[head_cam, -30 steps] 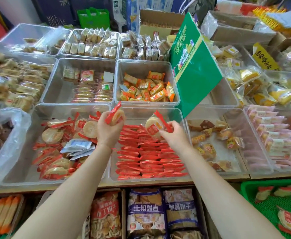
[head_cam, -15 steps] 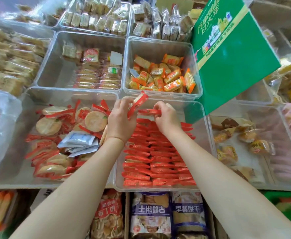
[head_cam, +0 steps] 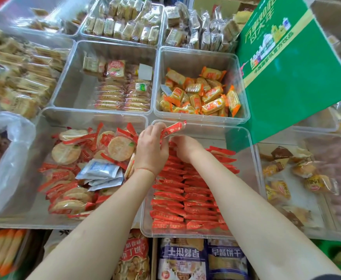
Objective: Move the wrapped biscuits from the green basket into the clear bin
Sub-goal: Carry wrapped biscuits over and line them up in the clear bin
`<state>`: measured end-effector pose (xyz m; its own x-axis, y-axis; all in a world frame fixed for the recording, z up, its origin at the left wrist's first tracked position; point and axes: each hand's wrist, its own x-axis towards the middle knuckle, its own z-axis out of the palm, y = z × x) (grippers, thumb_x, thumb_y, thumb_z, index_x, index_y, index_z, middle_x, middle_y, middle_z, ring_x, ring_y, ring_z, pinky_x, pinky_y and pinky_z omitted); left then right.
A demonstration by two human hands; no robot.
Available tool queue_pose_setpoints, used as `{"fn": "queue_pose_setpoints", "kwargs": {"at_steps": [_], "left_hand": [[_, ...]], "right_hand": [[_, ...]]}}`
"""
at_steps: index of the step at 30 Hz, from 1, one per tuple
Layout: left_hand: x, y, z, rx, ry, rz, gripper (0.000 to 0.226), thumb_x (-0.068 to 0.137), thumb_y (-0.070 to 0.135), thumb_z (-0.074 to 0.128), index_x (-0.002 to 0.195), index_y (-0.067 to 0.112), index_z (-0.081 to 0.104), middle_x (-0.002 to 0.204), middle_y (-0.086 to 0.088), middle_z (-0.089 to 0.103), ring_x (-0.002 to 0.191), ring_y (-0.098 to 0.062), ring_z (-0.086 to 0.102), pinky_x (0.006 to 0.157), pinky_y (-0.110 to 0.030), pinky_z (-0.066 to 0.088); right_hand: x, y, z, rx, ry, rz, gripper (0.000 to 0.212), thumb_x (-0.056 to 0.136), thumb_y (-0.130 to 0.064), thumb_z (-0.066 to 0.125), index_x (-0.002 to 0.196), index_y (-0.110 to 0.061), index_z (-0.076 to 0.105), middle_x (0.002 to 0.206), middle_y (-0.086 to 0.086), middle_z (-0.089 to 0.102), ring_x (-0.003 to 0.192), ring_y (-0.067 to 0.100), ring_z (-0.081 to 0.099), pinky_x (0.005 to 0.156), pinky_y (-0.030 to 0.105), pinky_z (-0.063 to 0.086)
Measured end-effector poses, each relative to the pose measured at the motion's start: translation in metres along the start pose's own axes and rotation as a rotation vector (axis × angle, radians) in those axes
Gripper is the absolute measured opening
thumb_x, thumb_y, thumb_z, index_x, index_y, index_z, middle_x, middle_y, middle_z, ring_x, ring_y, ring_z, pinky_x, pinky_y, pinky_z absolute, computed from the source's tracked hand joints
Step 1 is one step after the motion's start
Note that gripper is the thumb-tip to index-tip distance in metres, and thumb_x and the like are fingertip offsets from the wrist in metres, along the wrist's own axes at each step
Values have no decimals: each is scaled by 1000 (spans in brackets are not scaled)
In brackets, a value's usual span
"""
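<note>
**A snack shop's loose-goods display**

This is a shop selling packaged snacks by the piece. Clear plastic bins [head_cam: 198, 51] stand edge to edge in rows, each sorted by kind: orange-wrapped cakes [head_cam: 202, 93] in one, red-wrapped biscuits [head_cam: 181, 199] lined up in another, round rice crackers [head_cam: 119, 147] in a third, pale wafers [head_cam: 123, 27] further back. A green printed sign [head_cam: 291, 77] with promotional lettering leans over the bins. Below the front edge, larger retail bags of biscuits [head_cam: 202, 259] with printed labels stand in a row. Cardboard stock boxes [head_cam: 222, 5] sit behind the display.
</note>
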<state>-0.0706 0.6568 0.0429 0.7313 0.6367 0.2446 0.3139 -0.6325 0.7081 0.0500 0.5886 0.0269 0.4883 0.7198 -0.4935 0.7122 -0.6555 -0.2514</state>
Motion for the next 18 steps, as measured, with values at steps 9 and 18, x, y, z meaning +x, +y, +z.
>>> {"fn": "queue_pose_setpoints", "kwargs": {"at_steps": [9,18], "left_hand": [[0,-2,3,46,-13,10,27,88,6,61,115,6,61,98,-12,62,90,-35,56,88,-47,45],[0,-3,4,97,-21,51,42,85,-2,58,124,12,63,99,-8,64,94,-28,58,97,-43,41]], "right_hand": [[-20,16,-8,301,160,119,40,90,-38,66,124,-16,62,124,3,63,116,26,58,96,41,48],[-45,6,-16,370,590,-217,40,88,-13,66,125,-26,59,113,-1,55,98,18,59,80,31,52]]}}
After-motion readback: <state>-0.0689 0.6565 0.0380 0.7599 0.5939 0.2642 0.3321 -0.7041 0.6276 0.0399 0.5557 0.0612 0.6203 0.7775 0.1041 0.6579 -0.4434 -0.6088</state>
